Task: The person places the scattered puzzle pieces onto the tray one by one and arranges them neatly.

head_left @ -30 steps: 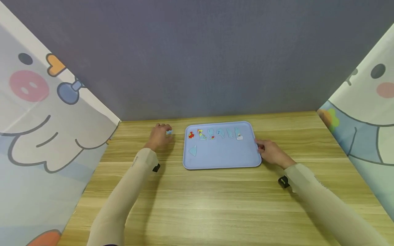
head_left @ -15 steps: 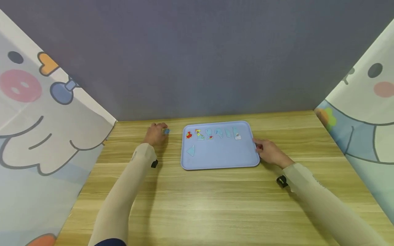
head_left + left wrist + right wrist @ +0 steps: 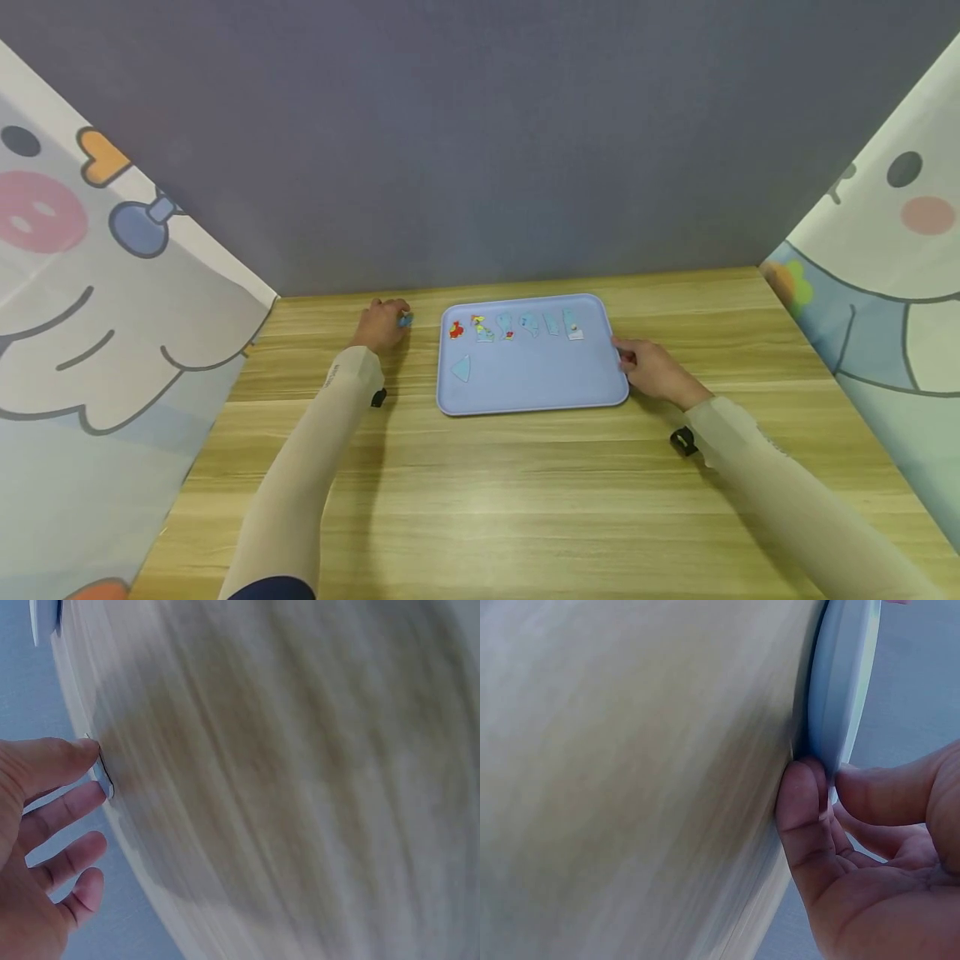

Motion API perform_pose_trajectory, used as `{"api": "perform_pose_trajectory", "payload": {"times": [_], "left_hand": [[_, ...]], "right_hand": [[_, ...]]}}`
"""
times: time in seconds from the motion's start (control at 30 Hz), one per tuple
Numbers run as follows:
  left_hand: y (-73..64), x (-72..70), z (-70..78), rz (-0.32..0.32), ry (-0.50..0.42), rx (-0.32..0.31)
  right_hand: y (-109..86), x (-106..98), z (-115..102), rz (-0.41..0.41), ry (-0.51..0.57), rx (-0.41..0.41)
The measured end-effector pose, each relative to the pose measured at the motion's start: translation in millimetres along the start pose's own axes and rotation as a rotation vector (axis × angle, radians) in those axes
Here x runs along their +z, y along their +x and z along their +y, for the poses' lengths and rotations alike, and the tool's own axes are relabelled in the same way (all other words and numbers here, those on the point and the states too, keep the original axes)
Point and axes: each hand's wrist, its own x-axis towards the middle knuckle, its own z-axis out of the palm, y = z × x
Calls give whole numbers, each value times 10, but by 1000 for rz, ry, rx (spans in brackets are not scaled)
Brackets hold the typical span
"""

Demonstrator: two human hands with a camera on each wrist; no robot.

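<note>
To the left of the blue tray [image 3: 540, 379], my left hand [image 3: 381, 323] pinches a small flat light-blue puzzle piece [image 3: 104, 778] between thumb and forefinger, close over the wooden table. In the left wrist view its other fingers are spread and loosely bent. My right hand [image 3: 651, 367] grips the tray's right rim, thumb on the upper edge and fingers [image 3: 799, 795] curled under it. On the tray lie a row of several light-blue cut pieces, such as one with a white patch [image 3: 573, 325], a red piece [image 3: 456, 331] and, below them, a triangular piece [image 3: 461, 368].
The wood-grain table [image 3: 525, 492] runs back to a grey wall panel [image 3: 510, 150]. Cartoon-printed panels stand on the left [image 3: 112, 333] and the right [image 3: 900, 333]. Black wrist straps show below both cuffs.
My left thumb and fingers have closed on the small piece beside the tray. My right hand stays at the tray's right rim. The head view has shifted slightly.
</note>
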Motion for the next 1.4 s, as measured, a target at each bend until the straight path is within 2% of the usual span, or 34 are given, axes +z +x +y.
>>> {"api": "perform_pose_trajectory", "payload": {"times": [0.23,0.47,0.6,0.7,0.87,1.03,1.23,1.4], "left_hand": [[16,2,9,-28,50,2],[-26,-10,13,-4,36,43],[-70,-38,46,30,25,95],[-104,-63,108,63,30,165],[-201,-101,307,97,40,278],[-305,-101,603,133,40,380],[-385,-22,949,84,61,489],[-404,58,1130,75,72,542]], "right_hand": [[-4,7,-18,9,-5,-16],[5,18,-15,6,-4,-18],[8,11,-16,8,2,-22],[4,4,-22,9,3,-20],[-1,-9,-27,4,0,-2],[-9,-22,-18,-3,-5,-4],[-23,-29,-25,-6,-15,-3],[-12,-21,-36,7,-21,-13]]}}
